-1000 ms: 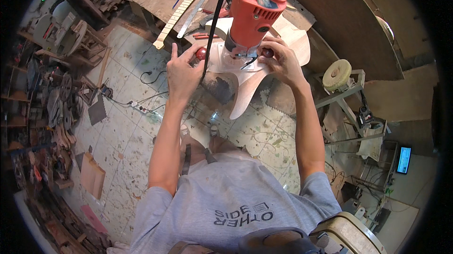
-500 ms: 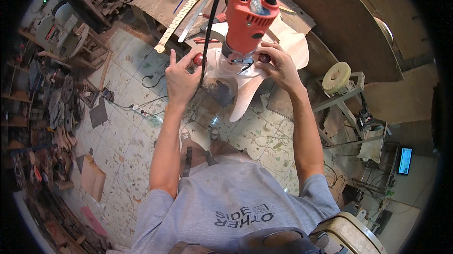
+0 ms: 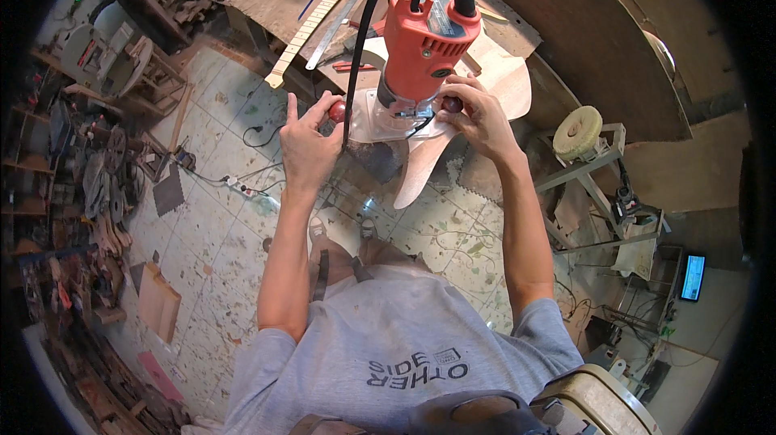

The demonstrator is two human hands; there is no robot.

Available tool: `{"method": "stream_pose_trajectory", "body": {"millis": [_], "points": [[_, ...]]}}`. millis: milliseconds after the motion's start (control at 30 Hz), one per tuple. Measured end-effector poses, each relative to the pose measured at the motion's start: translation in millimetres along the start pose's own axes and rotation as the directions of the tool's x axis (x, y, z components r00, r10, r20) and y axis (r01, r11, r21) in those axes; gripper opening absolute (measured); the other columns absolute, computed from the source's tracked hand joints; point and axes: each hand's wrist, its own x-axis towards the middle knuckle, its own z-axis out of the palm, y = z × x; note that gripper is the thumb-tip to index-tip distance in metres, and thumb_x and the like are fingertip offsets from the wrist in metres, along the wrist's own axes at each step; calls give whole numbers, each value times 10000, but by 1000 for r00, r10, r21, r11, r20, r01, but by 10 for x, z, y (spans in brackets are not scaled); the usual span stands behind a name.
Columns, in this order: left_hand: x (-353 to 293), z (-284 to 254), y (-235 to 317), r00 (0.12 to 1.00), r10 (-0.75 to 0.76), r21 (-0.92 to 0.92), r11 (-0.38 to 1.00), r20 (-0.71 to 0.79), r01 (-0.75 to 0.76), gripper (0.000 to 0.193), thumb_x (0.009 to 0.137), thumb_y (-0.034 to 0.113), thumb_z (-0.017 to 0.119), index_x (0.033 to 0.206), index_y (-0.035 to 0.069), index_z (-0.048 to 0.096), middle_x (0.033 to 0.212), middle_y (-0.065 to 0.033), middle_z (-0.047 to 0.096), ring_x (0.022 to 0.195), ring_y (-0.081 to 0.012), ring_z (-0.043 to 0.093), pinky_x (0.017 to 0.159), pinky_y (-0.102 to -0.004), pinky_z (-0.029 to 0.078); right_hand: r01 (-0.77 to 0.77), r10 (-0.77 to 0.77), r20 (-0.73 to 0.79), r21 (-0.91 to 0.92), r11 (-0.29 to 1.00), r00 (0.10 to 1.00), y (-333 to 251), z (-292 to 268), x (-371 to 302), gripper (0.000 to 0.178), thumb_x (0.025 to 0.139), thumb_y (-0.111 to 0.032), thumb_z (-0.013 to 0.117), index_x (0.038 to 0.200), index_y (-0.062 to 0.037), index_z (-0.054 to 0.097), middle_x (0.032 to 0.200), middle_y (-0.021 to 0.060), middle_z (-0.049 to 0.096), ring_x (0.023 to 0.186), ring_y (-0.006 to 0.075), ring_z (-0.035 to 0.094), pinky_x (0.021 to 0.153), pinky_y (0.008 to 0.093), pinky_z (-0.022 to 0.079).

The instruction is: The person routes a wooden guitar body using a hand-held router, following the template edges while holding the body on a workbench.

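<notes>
An orange-red handheld router [image 3: 424, 43] stands upright on a pale wooden electric guitar body [image 3: 503, 79], whose horn points toward me past the table edge. The router's clear base plate [image 3: 370, 118] spreads under it and hides part of the wood and the bit. My left hand [image 3: 309, 144] is closed on the red round knob [image 3: 337, 111] at the base's left, index finger raised. On the right side my right hand [image 3: 482, 118] grips the dark red knob [image 3: 453, 103] between thumb and fingers. A thick black cord [image 3: 356, 55] loops down beside my left hand.
Beyond the router, a fretted guitar neck [image 3: 311, 35] and a steel ruler [image 3: 339, 23] lie on the wooden workbench [image 3: 255, 2]. A yellowish buffing wheel [image 3: 577, 131] on a metal stand is at the right. A power strip [image 3: 240, 186] and cables lie on the tiled floor.
The router and its base have shifted slightly to the left, with both hands staying on the knobs. My left hand has moved a little left; the guitar body looks nearly still.
</notes>
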Motion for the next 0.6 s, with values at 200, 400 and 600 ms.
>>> {"method": "stream_pose_trajectory", "body": {"millis": [200, 400, 600], "points": [[-49, 5, 1, 1000, 17, -20, 1000, 2, -17, 398, 825, 93, 813, 1213, 18, 765, 955, -121, 826, 908, -234, 807, 1321, -523, 224, 3, -3, 23, 2, 1000, 1000, 44, -11, -23, 405, 827, -19, 836, 1220, -50, 747, 1245, 127, 728, 1372, 308, 572, 1074, 428, 510], [91, 60, 3, 1000, 17, -17, 1000, -9, -17, 425, 829, 110, 814, 1236, 4, 755, 955, -123, 825, 910, -250, 809, 1318, -528, 230, 14, -14, -20, 14, 1000, 1000, 135, 1, 44, 382, 829, -24, 833, 1200, -50, 743, 1253, 135, 722, 1362, 308, 579, 1063, 433, 504], [-47, 31, 110, 1000, -1, -4, 1000, 26, 1, 425, 848, 153, 827, 1231, -14, 751, 935, -124, 823, 880, -265, 808, 1310, -534, 249, -49, 49, 22, -31, 998, 999, 77, -60, -56, 378, 826, -29, 838, 1191, -56, 739, 1289, 150, 695, 1308, 313, 611, 1054, 420, 497]]}}
